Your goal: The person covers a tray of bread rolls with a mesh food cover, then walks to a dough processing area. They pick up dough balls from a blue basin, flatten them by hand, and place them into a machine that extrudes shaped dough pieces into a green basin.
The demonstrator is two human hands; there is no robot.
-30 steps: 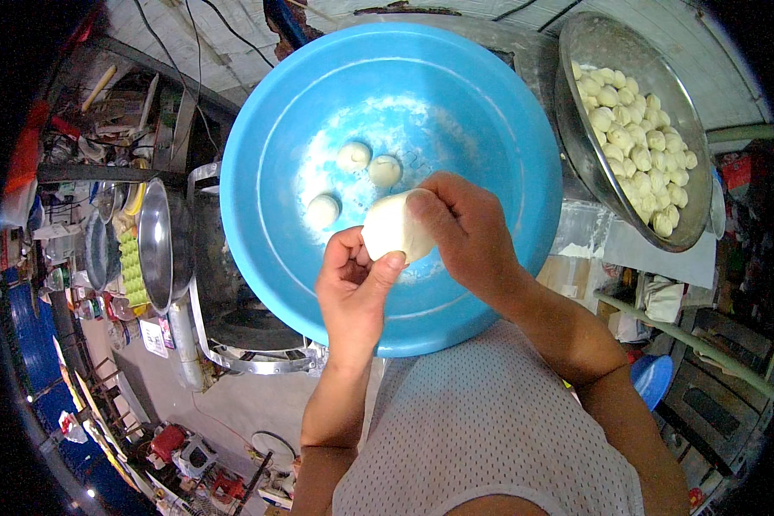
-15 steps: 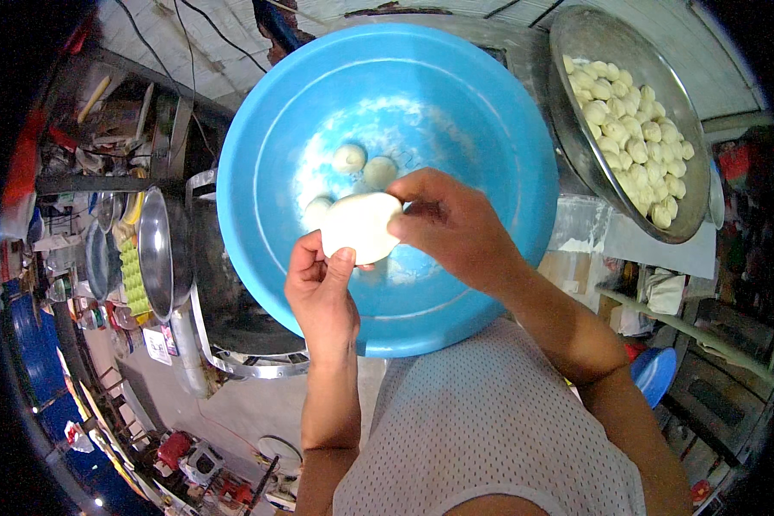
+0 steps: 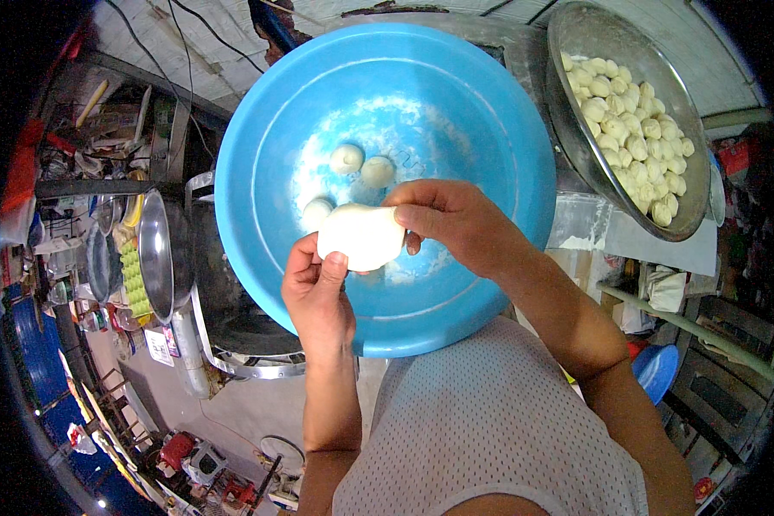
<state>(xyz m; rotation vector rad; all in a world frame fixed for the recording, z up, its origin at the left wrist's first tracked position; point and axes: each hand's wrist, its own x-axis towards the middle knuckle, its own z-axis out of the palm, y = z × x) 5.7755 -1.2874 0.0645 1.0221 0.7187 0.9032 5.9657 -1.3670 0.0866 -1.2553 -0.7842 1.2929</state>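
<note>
Left hand (image 3: 320, 301): pinching the lower left edge of a dough sheet, thumb laid on top and the other fingers bent around and beneath, their tips partly hidden by the dough.
Right hand (image 3: 460, 225): nipping the upper right edge of the same piece between thumb and forefinger — another fingertip shows just below, beside the dough.
Dough sheet (image 3: 361, 238): pale, smooth and roughly oval, stretched between the two hands and touching both, held above the near part of a wide blue basin.
Blue basin (image 3: 383, 79): round and broad-rimmed, directly in front of the person, its inner floor streaked with white powder (image 3: 396, 110).
In the basin: three small pale dough balls, just beyond the hands; one (image 3: 347, 158) sits close beside a second (image 3: 377, 172), while a third (image 3: 317, 211) lies nearer, its lower part covered by the held sheet.
Steel bowl (image 3: 609, 33): large and shiny-rimmed, beyond the basin's right side, seen at a slant — a heap of small pale dough pieces (image 3: 635, 142) fills much of its inside.
Metal pan (image 3: 156, 249): at left, well apart from the hands, its shiny face toward the camera, with a bright green tray (image 3: 132, 279) just beside it.
Small blue bowl (image 3: 655, 375): lower right, past the person's right arm, partly hidden.
Person's top (image 3: 490, 413): pale grey mesh, at the basin's near rim.
</note>
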